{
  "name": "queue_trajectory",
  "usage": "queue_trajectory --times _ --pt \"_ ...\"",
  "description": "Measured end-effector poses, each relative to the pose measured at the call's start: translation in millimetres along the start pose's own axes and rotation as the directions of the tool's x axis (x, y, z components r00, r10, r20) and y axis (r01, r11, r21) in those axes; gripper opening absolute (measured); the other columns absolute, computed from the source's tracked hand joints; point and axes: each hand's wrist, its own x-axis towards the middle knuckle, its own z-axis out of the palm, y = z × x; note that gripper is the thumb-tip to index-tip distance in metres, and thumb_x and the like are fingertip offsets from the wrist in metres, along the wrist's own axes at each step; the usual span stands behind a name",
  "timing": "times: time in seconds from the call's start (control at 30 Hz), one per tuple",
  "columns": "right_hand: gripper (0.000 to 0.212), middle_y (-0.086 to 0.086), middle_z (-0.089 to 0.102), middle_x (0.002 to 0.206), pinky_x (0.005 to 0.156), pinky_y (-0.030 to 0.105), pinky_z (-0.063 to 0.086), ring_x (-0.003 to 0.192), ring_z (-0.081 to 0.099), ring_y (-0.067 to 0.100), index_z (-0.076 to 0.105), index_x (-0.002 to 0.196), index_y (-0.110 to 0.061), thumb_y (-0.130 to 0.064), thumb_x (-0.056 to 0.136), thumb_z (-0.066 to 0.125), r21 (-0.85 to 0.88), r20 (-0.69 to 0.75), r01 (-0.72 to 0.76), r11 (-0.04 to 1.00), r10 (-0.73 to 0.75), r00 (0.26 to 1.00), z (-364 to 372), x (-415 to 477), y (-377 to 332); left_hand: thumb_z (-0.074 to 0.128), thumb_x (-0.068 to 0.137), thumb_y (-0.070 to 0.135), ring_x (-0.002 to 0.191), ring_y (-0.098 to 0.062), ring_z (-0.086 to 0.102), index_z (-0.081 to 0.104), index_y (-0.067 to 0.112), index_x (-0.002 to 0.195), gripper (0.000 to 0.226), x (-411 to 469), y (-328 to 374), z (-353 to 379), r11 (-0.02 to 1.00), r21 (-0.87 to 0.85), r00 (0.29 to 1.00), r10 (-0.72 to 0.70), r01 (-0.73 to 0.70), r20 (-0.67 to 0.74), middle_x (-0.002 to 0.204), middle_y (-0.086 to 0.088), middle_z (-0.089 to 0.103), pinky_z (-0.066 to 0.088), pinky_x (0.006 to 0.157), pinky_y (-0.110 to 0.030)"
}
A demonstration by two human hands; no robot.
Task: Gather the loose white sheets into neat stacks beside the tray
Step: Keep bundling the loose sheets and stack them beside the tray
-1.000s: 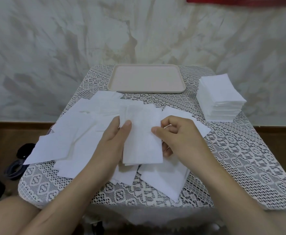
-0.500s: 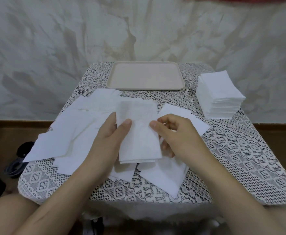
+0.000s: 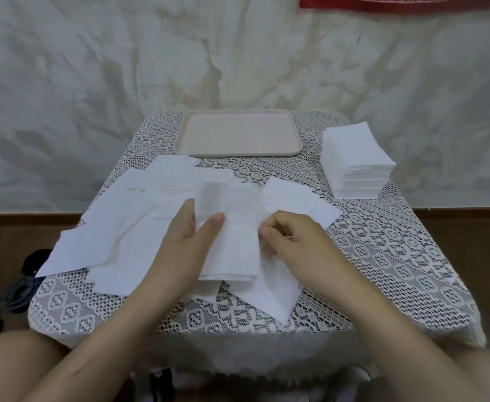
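Thin white sheets [image 3: 127, 227], overlapping, askew.

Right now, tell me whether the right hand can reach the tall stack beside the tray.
Probably yes. Between the right hand and the tall stack lie only a flat loose sheet and lace cloth. But it is busy, holding a small bundle with the left hand.
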Motion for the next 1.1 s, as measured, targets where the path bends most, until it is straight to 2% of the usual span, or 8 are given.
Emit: queue_trajectory --times 0.17,0.33,0.57,0.7,0.8,0.93,1.0,1.1 --pt "0.003 -0.014 0.066 0.088 0.069 0.025 0.042 0.082 0.059 0.002 0.069 0.092 -0.03 -0.033 0.093 0.07 -0.218 -0.107 -0.04 0.975 0.016 0.994 -20 -8 9 0.064 0.093 0.047 0.09 -0.014 0.073 0.067 0.03 0.11 0.024 2 2 -10 1.0 0.025 0.999 0.014 -0.013 -0.044 0.1 0.009 0.076 0.057 0.079 -0.043" --pt "0.028 -0.016 0.056 0.102 0.074 0.03 0.037 0.092 0.056 0.008 0.058 0.108 -0.033 -0.042 0.088 0.074 -0.333 -0.086 -0.103 0.937 0.079 0.993 -30 -5 8 0.062 0.106 0.03 0.09 -0.013 0.073 0.067 0.026 0.113 0.01 6 -2 -11 1.0 0.026 0.999 0.014 -0.013 -0.036 0.101 0.009 0.076 0.053 0.073 -0.035" --pt "0.014 -0.012 0.063 0.077 0.064 0.019 0.041 0.069 0.056 0.003 0.064 0.084 -0.028 -0.034 0.087 0.075 -0.31 -0.03 -0.089 0.946 0.083 0.996 -39 4 10 0.061 0.105 0.029 0.09 -0.009 0.074 0.067 0.03 0.115 0.012 8 -1 -9 1.0 0.021 1.0 0.018 -0.018 -0.015 0.103 0.012 0.077 0.054 0.073 -0.032" --pt "0.015 -0.012 0.062 0.074 0.064 0.026 0.041 0.067 0.054 0.006 0.062 0.081 -0.027 -0.03 0.091 0.073 -0.257 -0.027 -0.06 0.965 0.055 0.998 -38 15 11 0.061 0.104 0.028 0.093 -0.012 0.075 0.068 0.03 0.117 0.014 9 0 -10 1.0 0.001 1.0 0.007 -0.007 -0.021 0.105 0.009 0.078 0.057 0.077 -0.035" --pt "0.012 -0.013 0.062 0.076 0.067 0.027 0.041 0.072 0.055 0.004 0.064 0.083 -0.026 -0.026 0.093 0.071 -0.213 -0.098 -0.016 0.977 -0.005 0.995 -35 30 10 0.06 0.105 0.027 0.092 -0.012 0.076 0.068 0.029 0.118 0.016 8 1 -11 1.0 -0.012 1.0 0.004 -0.004 -0.009 0.105 0.008 0.078 0.056 0.075 -0.033" --pt "0.008 -0.012 0.064 0.08 0.063 0.021 0.037 0.07 0.055 -0.009 0.069 0.086 -0.029 -0.026 0.093 0.07 -0.194 -0.178 0.028 0.981 -0.063 0.982 -31 46 9 0.06 0.106 0.029 0.095 -0.017 0.075 0.069 0.029 0.117 0.014 10 0 -13 1.0 0.007 1.0 0.005 -0.005 -0.013 0.106 0.006 0.078 0.059 0.082 -0.044" --pt "0.003 -0.01 0.065 0.086 0.066 0.026 0.039 0.071 0.054 -0.003 0.07 0.09 -0.029 -0.026 0.092 0.072 -0.181 -0.173 0.029 0.983 -0.06 0.983 -30 49 12 0.062 0.105 0.03 0.094 -0.017 0.075 0.069 0.028 0.116 0.013 10 1 -14 1.0 0.004 1.0 -0.002 0.002 -0.016 0.105 0.005 0.078 0.058 0.084 -0.048" --pt "0.016 -0.01 0.061 0.102 0.073 0.031 0.041 0.074 0.053 0.001 0.067 0.105 -0.03 -0.03 0.09 0.074 -0.19 -0.202 0.008 0.982 -0.047 0.978 -34 41 17 0.067 0.1 0.039 0.094 -0.018 0.075 0.069 0.027 0.114 0.018 9 3 -14 1.0 0.007 1.0 0.0 0.0 -0.005 0.105 0.004 0.078 0.058 0.086 -0.052"
